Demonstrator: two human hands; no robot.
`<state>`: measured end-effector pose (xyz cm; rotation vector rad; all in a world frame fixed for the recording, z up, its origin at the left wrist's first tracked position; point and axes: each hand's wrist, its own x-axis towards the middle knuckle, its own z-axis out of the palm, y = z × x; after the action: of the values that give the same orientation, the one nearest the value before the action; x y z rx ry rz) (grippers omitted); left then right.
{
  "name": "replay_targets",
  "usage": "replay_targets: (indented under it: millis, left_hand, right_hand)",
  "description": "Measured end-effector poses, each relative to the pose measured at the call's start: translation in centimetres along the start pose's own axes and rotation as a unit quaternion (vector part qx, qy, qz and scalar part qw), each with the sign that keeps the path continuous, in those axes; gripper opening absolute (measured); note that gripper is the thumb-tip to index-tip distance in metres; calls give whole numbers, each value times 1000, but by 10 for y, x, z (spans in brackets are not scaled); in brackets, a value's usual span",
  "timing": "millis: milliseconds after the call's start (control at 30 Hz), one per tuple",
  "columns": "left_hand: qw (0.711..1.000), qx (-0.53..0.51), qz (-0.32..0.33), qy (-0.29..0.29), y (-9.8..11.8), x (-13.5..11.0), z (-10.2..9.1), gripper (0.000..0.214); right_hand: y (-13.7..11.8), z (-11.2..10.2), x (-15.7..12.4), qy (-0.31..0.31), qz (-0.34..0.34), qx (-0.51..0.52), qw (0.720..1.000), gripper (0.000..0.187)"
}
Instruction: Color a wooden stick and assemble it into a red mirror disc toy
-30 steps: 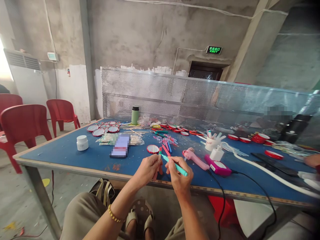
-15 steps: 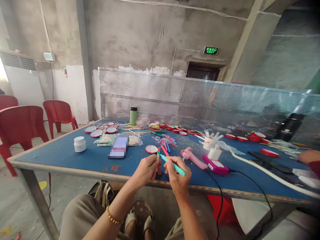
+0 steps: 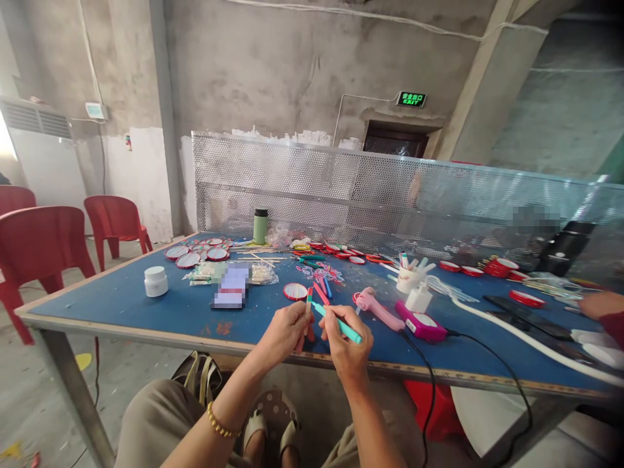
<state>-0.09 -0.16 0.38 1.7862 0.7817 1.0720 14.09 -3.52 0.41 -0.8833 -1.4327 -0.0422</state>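
Observation:
My left hand (image 3: 286, 329) pinches a flat wooden craft stick (image 3: 309, 300) upright, its top coloured red and green. In my right hand (image 3: 349, 338) is a teal marker pen (image 3: 342, 324), held like a pencil, its tip pointing left at the stick's coloured part. Whether tip and stick touch is too small to tell. Just behind my hands lie a red marker (image 3: 320, 292) and a round red-rimmed disc (image 3: 295, 292).
A pink glue gun (image 3: 383, 311) with a black cord and a magenta box (image 3: 423, 323) lie on the right. A phone (image 3: 231, 286) and a white jar (image 3: 156, 282) stand left. Behind are a green bottle (image 3: 260, 226) and a white cup (image 3: 407, 279). Another person's hand (image 3: 597, 304) is at far right.
Both hands, the stick and the marker pen stay almost exactly where they were. The other person's hand at the far right shifts very slightly.

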Motion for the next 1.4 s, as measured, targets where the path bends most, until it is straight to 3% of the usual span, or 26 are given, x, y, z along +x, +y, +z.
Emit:
replay_targets:
  millis: [1400]
  left_hand:
    - [1000, -5, 2, 0, -3, -1, 1, 35]
  right_hand:
    - [1, 0, 0, -12, -11, -15, 1000, 19]
